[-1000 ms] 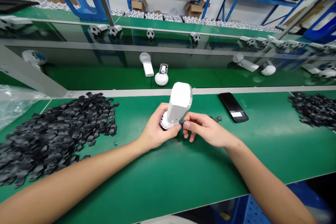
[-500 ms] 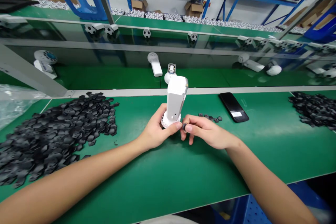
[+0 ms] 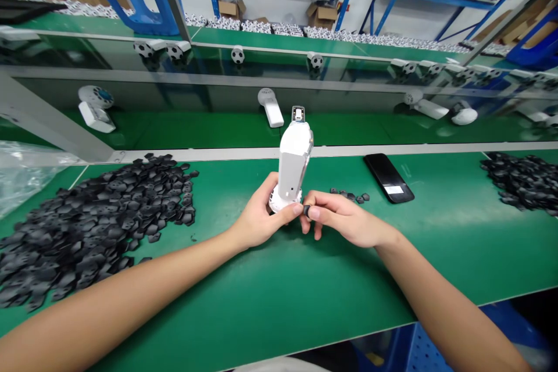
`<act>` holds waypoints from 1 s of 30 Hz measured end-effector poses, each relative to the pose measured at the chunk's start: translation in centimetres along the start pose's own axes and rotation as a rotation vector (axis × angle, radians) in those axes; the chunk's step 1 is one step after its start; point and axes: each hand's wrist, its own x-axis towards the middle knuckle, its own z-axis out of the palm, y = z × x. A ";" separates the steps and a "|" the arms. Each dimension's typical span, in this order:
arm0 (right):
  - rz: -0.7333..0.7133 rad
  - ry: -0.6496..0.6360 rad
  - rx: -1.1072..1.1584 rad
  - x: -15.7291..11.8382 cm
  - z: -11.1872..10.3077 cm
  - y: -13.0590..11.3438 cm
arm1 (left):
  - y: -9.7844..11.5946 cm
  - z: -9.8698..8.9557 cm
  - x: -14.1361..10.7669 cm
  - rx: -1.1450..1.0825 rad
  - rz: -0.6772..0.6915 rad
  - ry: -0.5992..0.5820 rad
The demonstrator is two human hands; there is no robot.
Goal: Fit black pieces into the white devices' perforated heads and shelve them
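Observation:
A white handheld device (image 3: 293, 171) stands upright above the green table, its round end low in my left hand (image 3: 261, 215). The fingers of that hand wrap round this round end. Just right of it, my right hand (image 3: 344, 218) pinches a small black piece (image 3: 307, 210) between thumb and fingers, close to my left thumb tip. Several loose black pieces (image 3: 349, 195) lie on the table behind my right hand.
A big heap of black pieces (image 3: 100, 221) covers the table's left; another heap (image 3: 523, 180) lies at the far right. A black phone (image 3: 389, 178) rests right of centre. Beyond the metal rail (image 3: 218, 154), white devices (image 3: 271, 108) lie on a green conveyor belt.
White devices on the near belt have shifted right, and the soccer-ball items on the far belt slightly left. Both hands keep their hold, almost unmoved.

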 end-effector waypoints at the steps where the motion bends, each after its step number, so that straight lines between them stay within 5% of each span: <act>1: 0.001 -0.001 0.002 0.0 0.0 0.0 | 0.0 0.0 0.0 0.007 0.002 -0.002; 9: 0.011 0.030 -0.034 0.0 0.2 -0.3 | -0.1 -0.1 0.0 0.043 0.037 -0.023; 16: 0.075 0.261 -0.089 0.5 0.9 -0.5 | -0.1 0.0 0.0 -0.080 0.034 -0.087; 23: 0.133 0.399 -0.254 0.4 1.3 -0.6 | 0.3 -0.1 0.1 0.302 0.128 -0.028; 30: 0.205 0.529 -0.390 0.8 1.2 0.0 | 0.7 0.6 0.3 0.410 0.049 0.020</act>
